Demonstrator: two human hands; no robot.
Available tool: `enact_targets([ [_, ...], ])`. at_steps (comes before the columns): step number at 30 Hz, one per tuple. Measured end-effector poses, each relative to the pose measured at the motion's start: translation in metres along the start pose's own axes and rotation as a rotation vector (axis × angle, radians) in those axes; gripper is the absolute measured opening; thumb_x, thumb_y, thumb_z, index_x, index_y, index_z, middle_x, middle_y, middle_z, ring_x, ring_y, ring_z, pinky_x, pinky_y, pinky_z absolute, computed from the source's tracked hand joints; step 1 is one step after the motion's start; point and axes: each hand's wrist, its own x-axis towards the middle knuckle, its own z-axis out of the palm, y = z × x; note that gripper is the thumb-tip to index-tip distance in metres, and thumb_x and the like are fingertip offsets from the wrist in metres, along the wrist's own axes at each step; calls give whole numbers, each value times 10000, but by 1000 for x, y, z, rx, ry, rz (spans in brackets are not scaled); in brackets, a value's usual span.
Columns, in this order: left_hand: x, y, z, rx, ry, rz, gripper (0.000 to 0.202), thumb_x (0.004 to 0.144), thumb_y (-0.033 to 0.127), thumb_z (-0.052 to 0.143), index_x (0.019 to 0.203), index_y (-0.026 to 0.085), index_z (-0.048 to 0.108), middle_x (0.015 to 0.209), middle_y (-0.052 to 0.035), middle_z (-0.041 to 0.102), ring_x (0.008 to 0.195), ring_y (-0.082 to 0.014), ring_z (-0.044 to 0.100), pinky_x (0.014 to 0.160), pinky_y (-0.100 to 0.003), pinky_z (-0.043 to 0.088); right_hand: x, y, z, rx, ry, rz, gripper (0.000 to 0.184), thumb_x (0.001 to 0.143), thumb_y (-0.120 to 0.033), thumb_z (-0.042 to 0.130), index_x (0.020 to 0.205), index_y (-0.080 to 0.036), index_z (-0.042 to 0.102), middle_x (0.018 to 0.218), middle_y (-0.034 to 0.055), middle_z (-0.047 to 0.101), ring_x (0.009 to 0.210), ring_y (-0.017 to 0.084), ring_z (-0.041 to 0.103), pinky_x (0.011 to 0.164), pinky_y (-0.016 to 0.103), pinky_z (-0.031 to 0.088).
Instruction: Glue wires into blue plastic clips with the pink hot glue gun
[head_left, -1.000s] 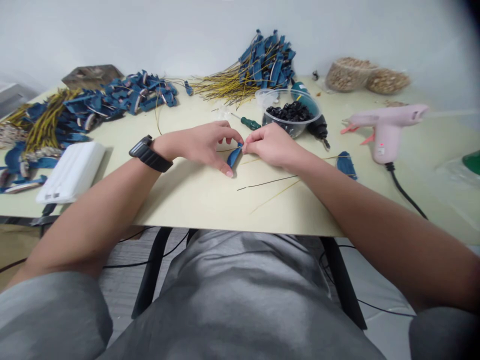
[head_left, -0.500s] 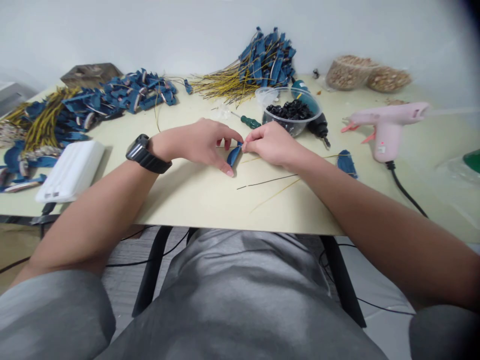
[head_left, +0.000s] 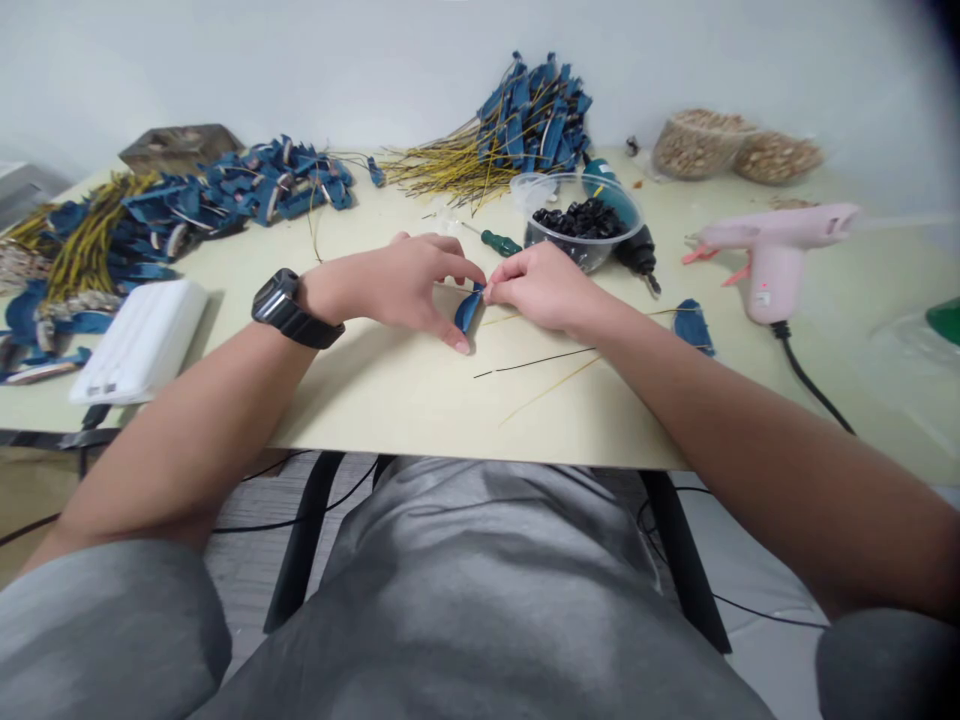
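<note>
Arching slightly higher than before, the fingers of the left hand point(head_left: 394, 285) are closing with the right hand point(head_left: 544, 290), both pinching a small blue leaf-shaped piece point(head_left: 469, 308) between them. A thin black wire point(head_left: 534, 360) is lying just below on the pale worktop point(head_left: 375, 400). A green-handled screwdriver point(head_left: 499, 243) is resting just beyond the hands, beside a clear plastic bowl point(head_left: 559, 250) holding small black pieces point(head_left: 577, 218). The worktop's straight front edge is running well below the hands.

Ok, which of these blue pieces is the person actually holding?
The small blue leaf-shaped piece, pinched between the left hand and right hand. The others lie untouched: the blue heaps at the back, and the lone blue piece right of the hands.
</note>
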Motion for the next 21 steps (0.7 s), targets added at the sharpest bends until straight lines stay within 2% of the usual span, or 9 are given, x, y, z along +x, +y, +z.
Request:
enact_targets([
  [5, 0, -6, 4, 24, 48, 28, 996, 745, 1019, 749, 1468, 337, 809, 1470, -150, 693, 1373, -434, 591, 1219, -519, 395, -1, -1, 0, -7, 5, 24, 79, 867, -160, 824, 789, -163, 832, 714, 37, 678, 707, 182, 523, 743, 381, 442],
  [12, 1, -7, 4, 16, 51, 42, 977, 741, 1020, 763, 1460, 360, 812, 1435, -149, 710, 1347, -416, 604, 1220, -543, 386, -3, -1, -1, -11, 5, 8, 110, 874, -146, 790, 772, -163, 827, 675, 25, 634, 686, 171, 494, 759, 385, 459],
  [15, 2, -6, 2, 9, 24, 50, 1010, 746, 1031, 737, 1464, 325, 813, 1443, -178, 714, 1355, -429, 612, 1196, -562, 404, -3, -1, -1, -21, 6, 7, 109, 871, -157, 800, 764, -170, 816, 677, 28, 637, 694, 177, 506, 760, 385, 465],
  [17, 2, -6, 2, -13, 13, 58, 1015, 749, 1024, 735, 1459, 302, 815, 1462, -186, 721, 1363, -429, 626, 1185, -547, 422, -2, -1, -1, -19, 7, 5, 114, 871, -157, 802, 759, -172, 815, 698, 33, 662, 696, 175, 511, 766, 385, 463],
  [21, 4, -8, 2, -68, 10, 67, 928, 740, 955, 806, 1431, 335, 814, 1423, -107, 773, 1311, -367, 679, 1172, -447, 453, 0, 1, -1, -2, 2, 2, 120, 864, -141, 796, 750, -174, 815, 739, 44, 712, 724, 185, 553, 781, 387, 462],
])
